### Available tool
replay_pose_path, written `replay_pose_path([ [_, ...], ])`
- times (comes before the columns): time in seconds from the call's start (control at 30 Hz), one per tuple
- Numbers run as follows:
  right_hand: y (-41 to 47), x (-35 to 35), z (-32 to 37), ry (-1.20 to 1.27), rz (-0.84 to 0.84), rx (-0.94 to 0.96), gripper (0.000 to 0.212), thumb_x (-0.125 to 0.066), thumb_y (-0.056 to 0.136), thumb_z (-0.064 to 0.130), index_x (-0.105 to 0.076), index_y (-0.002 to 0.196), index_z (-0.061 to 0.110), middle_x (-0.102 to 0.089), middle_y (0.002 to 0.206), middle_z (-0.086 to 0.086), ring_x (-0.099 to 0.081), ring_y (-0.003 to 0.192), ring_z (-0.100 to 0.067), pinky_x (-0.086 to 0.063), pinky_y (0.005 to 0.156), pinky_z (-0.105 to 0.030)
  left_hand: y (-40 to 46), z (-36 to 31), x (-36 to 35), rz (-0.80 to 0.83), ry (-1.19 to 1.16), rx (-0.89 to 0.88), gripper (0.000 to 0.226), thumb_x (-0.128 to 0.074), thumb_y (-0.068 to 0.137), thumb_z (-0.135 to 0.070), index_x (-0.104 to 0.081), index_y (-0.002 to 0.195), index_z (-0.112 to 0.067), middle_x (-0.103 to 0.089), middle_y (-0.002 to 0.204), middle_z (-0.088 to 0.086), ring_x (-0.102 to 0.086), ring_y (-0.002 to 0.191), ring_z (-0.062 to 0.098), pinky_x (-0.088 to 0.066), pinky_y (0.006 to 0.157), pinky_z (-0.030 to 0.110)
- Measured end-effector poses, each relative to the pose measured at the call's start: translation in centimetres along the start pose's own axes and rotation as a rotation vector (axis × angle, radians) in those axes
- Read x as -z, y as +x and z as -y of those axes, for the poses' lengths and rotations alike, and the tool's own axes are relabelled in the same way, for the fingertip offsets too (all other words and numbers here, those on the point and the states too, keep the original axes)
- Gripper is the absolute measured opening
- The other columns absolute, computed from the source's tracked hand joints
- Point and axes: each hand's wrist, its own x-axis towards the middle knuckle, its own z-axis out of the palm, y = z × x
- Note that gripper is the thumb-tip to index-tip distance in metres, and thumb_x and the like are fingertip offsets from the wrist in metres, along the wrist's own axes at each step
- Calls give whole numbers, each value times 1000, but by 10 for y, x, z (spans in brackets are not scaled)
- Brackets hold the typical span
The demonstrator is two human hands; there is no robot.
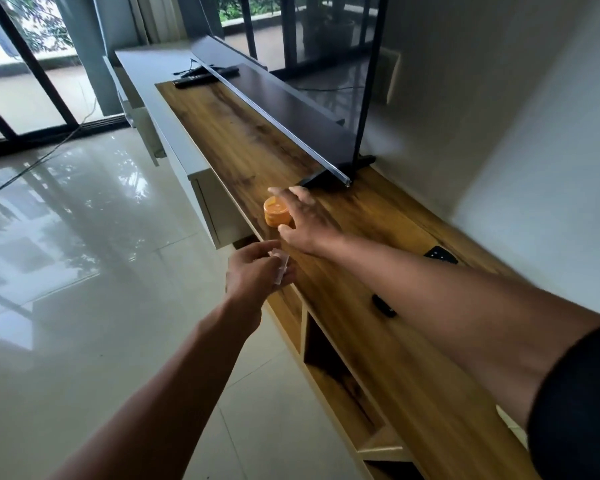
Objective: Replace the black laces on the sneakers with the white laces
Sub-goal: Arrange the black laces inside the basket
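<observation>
Woodgrain runs the length of the long tabletop (388, 344), a brown laminate surface with dark streaks, set on a low TV cabinet with open cubbies below. Near its front edge stands a small round orange jar (275, 212) with a smooth plastic lid. The right hand (303, 221) reaches over it with fingers spread and fairly straight; the thumb lies just beside the jar's near side and the fingertips pass beyond its far side, though motion blur hides whether any of them touch it. The left hand (253, 273) hovers at the tabletop's front edge, fingers curled round a small, flat, clear plastic piece (281, 270), whose exact kind is too blurred to tell.

A flat-screen television (291, 109) with a thin dark bezel stands on black feet along the tabletop's back. At the far end lie slim black remote controls (205, 77). Nearer, partly behind the right forearm, sit a flat black object (440, 255) and a smaller black oblong one (383, 305). A dark sleeve (579, 407) covers the right upper arm. The floor (84, 237) is glossy pale tile that mirrors the dark-framed glass doors (25, 64).

No sneakers or laces, black or white, appear in this view.
</observation>
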Motion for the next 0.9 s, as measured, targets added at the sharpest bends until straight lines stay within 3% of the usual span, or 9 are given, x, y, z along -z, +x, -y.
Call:
replay_pose_path([
  [0.07, 16, -10, 4, -30, 70, -28, 76, -66, 96, 27, -27, 160, 42, -23, 168, -10, -39, 146, -36, -42, 111, -47, -4, 1, 5, 10, -2, -2, 32, -66, 98, 3, -70, 128, -6, -66, 110, 10, -78, 89, 24, -65, 75, 33],
  [0.13, 23, -16, 5, -100, 60, -31, 69, -67, 97, 28, -33, 155, 44, -29, 164, -6, -42, 143, -34, -42, 111, -48, -6, 2, 7, 16, 16, -15, 30, -66, 98, 1, -70, 126, -5, -67, 112, 11, -77, 91, 24, -64, 74, 32],
  [0.3, 9, -15, -2, -26, -86, -29, 55, -75, 92, 19, -50, 139, 35, -52, 131, -10, -58, 114, -29, -57, 91, -42, -7, 4, 4, 31, -31, -1, 34, -58, 95, 9, -71, 124, -3, -66, 115, 16, -76, 97, 31, -64, 79, 35],
  [0.53, -57, 41, -20, 118, -262, -9, 58, -80, 86, 20, -58, 139, 28, -56, 126, -7, -55, 100, -17, -51, 83, -29, -26, -6, -23, 132, -46, 5, 42, -58, 88, 15, -70, 124, -4, -65, 120, 24, -77, 96, 33, -64, 79, 35],
  [0.73, -147, 118, -28, 115, -393, -82, 63, -85, 72, 21, -64, 131, 16, -68, 118, -7, -65, 103, -24, -51, 92, -35, -67, -24, -71, 309, 5, 30, 45, -59, 88, 19, -66, 127, -2, -70, 118, 26, -76, 100, 36, -64, 86, 47],
  [0.9, -249, 176, -48, 64, -350, -274, 61, -84, 76, 24, -62, 133, 24, -65, 122, -7, -62, 111, -22, -52, 95, -35, -116, -31, -123, 485, 170, 30, 47, -61, 90, 19, -67, 128, -7, -71, 117, 23, -77, 99, 35, -66, 76, 37],
])
